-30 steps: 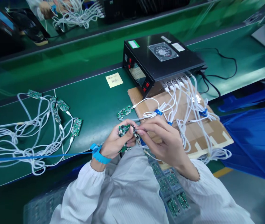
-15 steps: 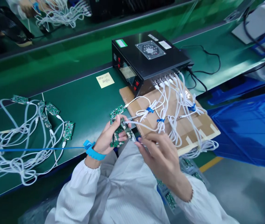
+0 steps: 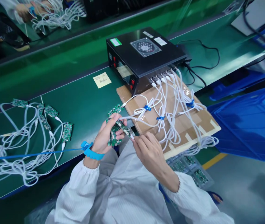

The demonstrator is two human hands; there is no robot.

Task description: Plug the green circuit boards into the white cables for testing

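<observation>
At the plug step. Our left hand (image 3: pixel 103 138) grips boards (image 3: pixel 114 140) by the bench (image 3: pixel 83 109) edge; our right pinches a white plug (image 3: pixel 132 136) at one board's end, perhaps seated. Pushing or pulling calls for straight alignment.

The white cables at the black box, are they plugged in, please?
In: white connectors sit in sockets along the black box's side.

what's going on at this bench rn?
Someone's left hand grips green circuit boards, while the right hand's fingers pinch a white plug at the end of one board; can't tell if it's fully seated. White cables run from the black box over the cardboard. More boards lie wired up at the bench's left.
</observation>
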